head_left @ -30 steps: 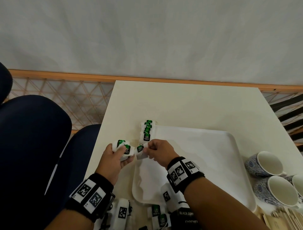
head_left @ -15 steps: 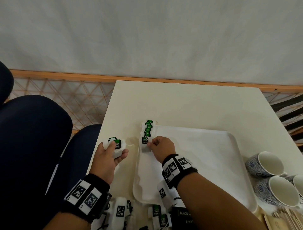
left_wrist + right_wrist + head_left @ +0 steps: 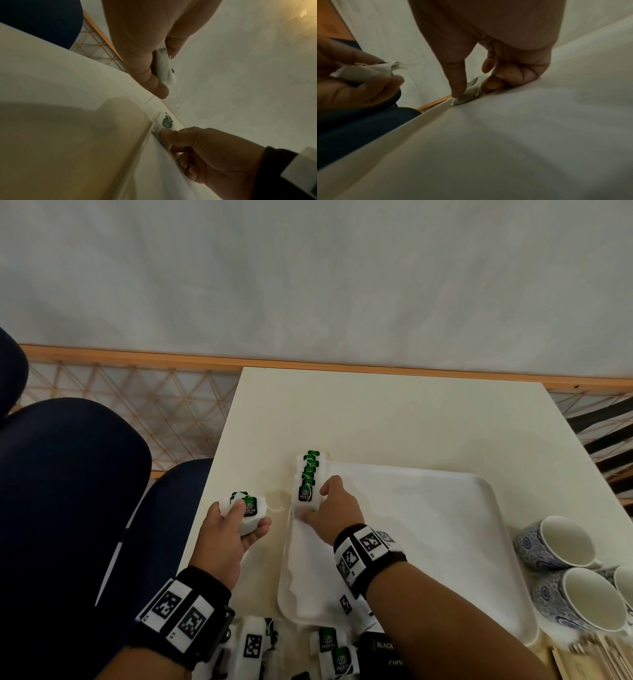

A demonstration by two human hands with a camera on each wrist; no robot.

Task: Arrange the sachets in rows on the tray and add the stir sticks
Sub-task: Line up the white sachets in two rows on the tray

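A white tray lies on the table. Several green tea sachets stand in an overlapping row along its left edge. At the near end of that row my right hand pinches the nearest sachet, thumb on its near edge and fingers curled at its right side. In the right wrist view the thumb presses this sachet onto the tray rim. Left of the tray, my left hand grips a small stack of sachets above the table. Wooden stir sticks lie at the bottom right.
More loose sachets and a black packet lie at the table's near edge. Blue patterned cups stand right of the tray. Dark blue chair cushions are on the left, beyond the table edge.
My right hand carried a sachet from the left hand's stack to the near end of the row and set it down. The left hand drew back slightly to the left.
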